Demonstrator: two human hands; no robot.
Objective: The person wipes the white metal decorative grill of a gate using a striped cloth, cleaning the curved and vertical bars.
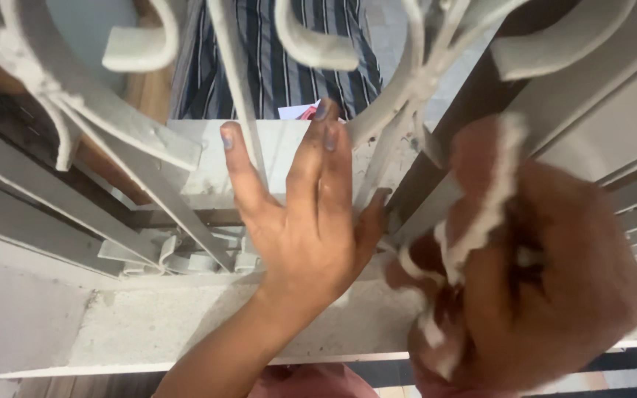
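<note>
Grille [149,140] bars, white-painted iron scrollwork, fill the top of my view, and that is where both hands are busy. My left hand [300,214] lies flat and open against the bars, fingers spread, one upright bar passing between the index and middle fingers, palm pressing near the lower rail. My right hand [554,287] is close to the camera and blurred; it is bunched tight around a reddish-brown rag [481,206] with pale streaks on it, held against the frame just right of the left thumb.

From here I judge a few risks. The spread fingers sit between narrow bars, so a slip of the palm could jam or scrape a finger on the scroll ends, which look blunt but hard. The paint looks chalky and rough, and rubbing hard with the rag could lift flakes or snag the cloth on a joint of the scrollwork. The rag hand is so near the lens that I cannot tell exactly where it touches the metal, so it could knock the left thumb. Below, the concrete ledge [208,324] looks dusty and stained; a hand set down there could skid. Beyond the bars hangs striped cloth [274,59], which loose grit could soil.
</note>
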